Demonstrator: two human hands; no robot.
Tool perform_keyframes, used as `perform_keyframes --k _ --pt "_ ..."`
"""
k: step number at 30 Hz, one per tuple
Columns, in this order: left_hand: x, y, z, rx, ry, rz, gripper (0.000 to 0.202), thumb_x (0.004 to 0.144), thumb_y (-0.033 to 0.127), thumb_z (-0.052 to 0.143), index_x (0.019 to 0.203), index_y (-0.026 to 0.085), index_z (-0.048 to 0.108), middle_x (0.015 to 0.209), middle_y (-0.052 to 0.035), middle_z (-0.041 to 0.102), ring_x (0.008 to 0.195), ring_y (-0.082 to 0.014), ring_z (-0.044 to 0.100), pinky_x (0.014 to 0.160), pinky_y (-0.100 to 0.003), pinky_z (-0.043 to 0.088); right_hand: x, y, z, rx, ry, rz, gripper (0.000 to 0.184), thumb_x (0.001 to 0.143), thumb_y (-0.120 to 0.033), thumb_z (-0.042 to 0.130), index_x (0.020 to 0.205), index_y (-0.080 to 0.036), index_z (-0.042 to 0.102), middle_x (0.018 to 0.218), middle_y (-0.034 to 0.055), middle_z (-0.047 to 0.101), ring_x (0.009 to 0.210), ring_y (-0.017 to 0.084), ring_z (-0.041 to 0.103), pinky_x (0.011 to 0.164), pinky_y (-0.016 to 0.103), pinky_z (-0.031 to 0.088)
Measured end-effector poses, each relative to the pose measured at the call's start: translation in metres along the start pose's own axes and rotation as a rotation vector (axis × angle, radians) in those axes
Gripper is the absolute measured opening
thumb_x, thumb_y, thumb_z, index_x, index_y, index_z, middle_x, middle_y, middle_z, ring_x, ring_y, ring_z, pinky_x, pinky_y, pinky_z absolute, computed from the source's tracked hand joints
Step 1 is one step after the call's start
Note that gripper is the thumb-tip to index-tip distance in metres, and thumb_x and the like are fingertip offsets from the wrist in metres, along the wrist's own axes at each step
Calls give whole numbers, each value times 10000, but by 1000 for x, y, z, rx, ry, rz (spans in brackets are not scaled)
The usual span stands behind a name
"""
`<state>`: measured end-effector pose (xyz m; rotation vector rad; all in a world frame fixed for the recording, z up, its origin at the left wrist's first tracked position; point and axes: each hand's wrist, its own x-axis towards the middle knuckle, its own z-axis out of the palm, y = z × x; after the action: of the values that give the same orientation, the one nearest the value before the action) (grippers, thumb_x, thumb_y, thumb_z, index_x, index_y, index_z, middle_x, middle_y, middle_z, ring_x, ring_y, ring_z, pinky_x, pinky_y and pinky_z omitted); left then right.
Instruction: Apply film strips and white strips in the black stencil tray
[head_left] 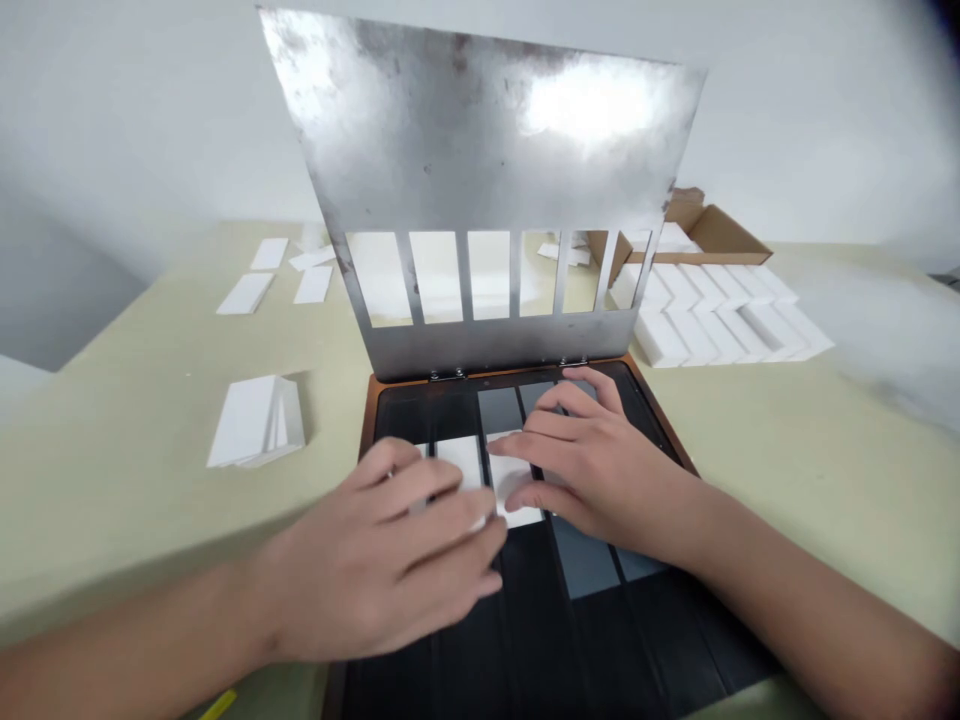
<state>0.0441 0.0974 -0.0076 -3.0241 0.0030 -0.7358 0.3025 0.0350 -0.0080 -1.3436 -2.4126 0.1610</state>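
A black board (540, 630) with long slots lies in a brown frame, and a metal plate (450, 150) with a row of rectangular cutouts stands hinged up at its far edge. My right hand (600, 465) is open, fingers spread over the board, with thumb and index fingertip at a white card (526, 517). Left of that card lies another white card (459, 453), partly covered. Over its near part hovers my left hand (405, 550), fingers loosely bent and apart, with nothing visible in them. Dark grey strips (586, 560) show beneath my right hand.
A stack of white cards (251, 420) sits left of the board, with several loose cards (246, 293) behind it. At the right are rows of stacked white cards (720, 335) and an open cardboard box (727, 235). A yellow object (220, 705) pokes out at the near edge.
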Motion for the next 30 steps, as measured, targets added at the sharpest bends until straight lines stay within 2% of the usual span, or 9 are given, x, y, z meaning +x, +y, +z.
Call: perform_keyframes --k 3,6,11,15,17,20,24,27,30 --pt "3 1 0 -14 -73 104 277 1041 300 670 1282 179 734 1316 -32 734 1008 -215 601 833 -400 366 0 0 2 1 22 -4 219 1044 -374 660 1197 -240 741 1008 22 764 1098 245 571 1224 531 170" --pt "5 3 1 -60 -149 -14 340 1073 372 622 1342 181 700 1276 -37 761 985 -219 611 850 -407 367 1 0 4 2 22 6 195 1067 -318 612 1199 -247 736 989 21 753 1100 239 572 1226 535 177" --pt "6 5 0 -83 -107 -169 329 1096 327 548 1358 178 680 1291 -20 759 974 -224 599 870 -427 392 -2 -4 1 8 -5 28 291 1057 -158 533 1279 -234 704 998 32 750 1104 232 576 1225 542 207" --pt "6 5 0 -95 -105 -149 328 1082 327 572 1338 159 688 1215 -40 779 943 -231 595 852 -420 379 -3 -7 1 -51 2 66 410 1111 -404 497 1452 -207 612 1314 94 716 1268 290 535 1222 586 228" --pt "6 4 0 -95 -98 -138 338 1063 324 612 1345 152 688 1202 -54 782 935 -232 592 842 -409 370 -3 -7 3 -122 -4 106 551 1106 -506 470 1524 -156 549 1550 157 567 1431 362 429 1223 637 227" --pt "6 4 1 -91 -92 -133 362 1053 330 635 1367 155 679 1240 -66 774 926 -227 591 848 -401 366 -3 -6 7 -169 -46 144 579 1102 -518 467 1529 -134 541 1673 169 427 1570 418 252 1233 692 202" --pt "4 5 1 -83 -88 -140 352 1049 331 639 1355 164 689 1238 -64 772 908 -226 589 847 -407 362 -3 -7 7 -89 -33 149 370 1093 -456 527 1337 -218 671 1604 93 536 1573 386 280 1253 675 157" --pt "4 5 1 -77 -117 -142 350 1050 327 640 1357 167 689 1229 -51 772 918 -227 589 839 -410 358 -3 -7 6 3 7 117 213 1095 -358 551 1203 -232 684 1379 52 709 1425 300 499 1258 610 146" --pt "5 6 0 -63 -132 -137 359 1055 327 635 1373 168 679 1276 -64 759 930 -224 591 851 -407 365 -1 -6 6 32 47 96 199 1081 -205 543 1245 -224 653 1148 26 772 1190 223 637 1233 558 180"
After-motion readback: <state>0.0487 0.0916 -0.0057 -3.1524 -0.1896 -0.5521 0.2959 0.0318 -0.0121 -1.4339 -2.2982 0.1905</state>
